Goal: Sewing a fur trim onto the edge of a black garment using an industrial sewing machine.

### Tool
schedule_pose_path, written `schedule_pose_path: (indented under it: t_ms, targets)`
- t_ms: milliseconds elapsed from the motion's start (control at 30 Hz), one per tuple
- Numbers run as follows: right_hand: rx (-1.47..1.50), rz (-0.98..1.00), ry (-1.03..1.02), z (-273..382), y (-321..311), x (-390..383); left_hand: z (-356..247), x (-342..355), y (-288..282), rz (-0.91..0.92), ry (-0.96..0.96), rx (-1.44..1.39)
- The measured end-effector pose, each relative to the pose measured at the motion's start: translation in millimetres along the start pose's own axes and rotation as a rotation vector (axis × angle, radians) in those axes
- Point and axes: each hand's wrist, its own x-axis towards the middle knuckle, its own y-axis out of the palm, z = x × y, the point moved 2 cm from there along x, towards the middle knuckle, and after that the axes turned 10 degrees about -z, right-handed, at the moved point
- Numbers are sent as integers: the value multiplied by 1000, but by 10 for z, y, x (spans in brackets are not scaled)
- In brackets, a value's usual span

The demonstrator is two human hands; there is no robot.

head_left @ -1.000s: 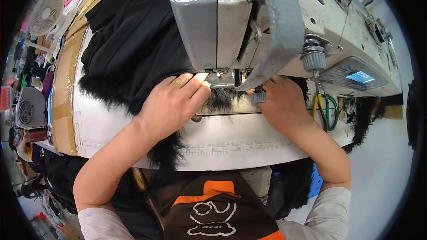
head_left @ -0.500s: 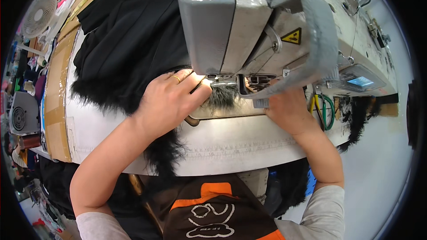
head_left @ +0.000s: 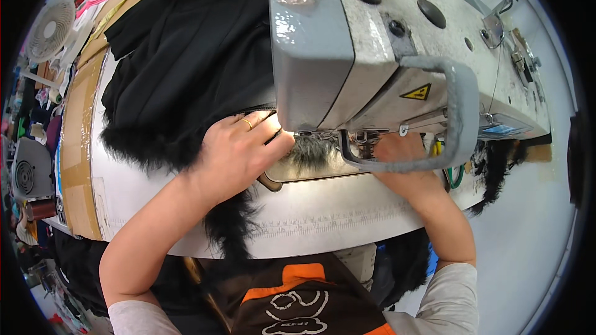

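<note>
A black garment (head_left: 192,68) with fluffy fur trim (head_left: 143,146) lies to the left of a grey-and-white sewing machine (head_left: 372,31). My left hand (head_left: 239,152), with a ring on one finger, is closed on the garment's edge, its fingertips close to the lit needle area. A tuft of dark fur (head_left: 310,152) sticks out on the metal plate beside those fingers. My right hand (head_left: 400,155) reaches in under the machine head, partly behind a grey loop-shaped guard (head_left: 462,111). Its fingertips are hidden, so what it touches is unclear. More black fur (head_left: 231,226) hangs below my left wrist.
Scissors with green handles (head_left: 456,177) lie right of my right hand. A strip of black fur (head_left: 495,177) hangs at the table's right end. Brown cardboard (head_left: 79,149) lines the left edge. A white fan (head_left: 53,28) stands far left. A ruler scale runs along the table front (head_left: 323,226).
The view has tilted, showing more of the machine's top. My right hand has moved in behind the guard, and the small grey piece by its fingers is out of sight. The left hand keeps its hold.
</note>
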Motion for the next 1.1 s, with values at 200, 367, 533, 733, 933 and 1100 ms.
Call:
schedule_pose_path:
  t_ms: [200,367,533,733,933,1100]
  targets:
    - [9,-72,-14,-10,-7,29,-19,52,-47,-24,142,188]
    - [-27,-78,-26,-27,-14,-39,-23,13,-71,10,174,183]
    - [-24,-157,-64,110,-9,71,-21,-34,-1,11,94,69]
    - [427,-257,100,248,21,285,-181,21,-131,161,39,247]
    - [231,-198,-171,4,11,232,-330,-54,-239,195,46,399]
    - [226,-205,-211,28,-28,252,-342,-111,-206,162,110,418]
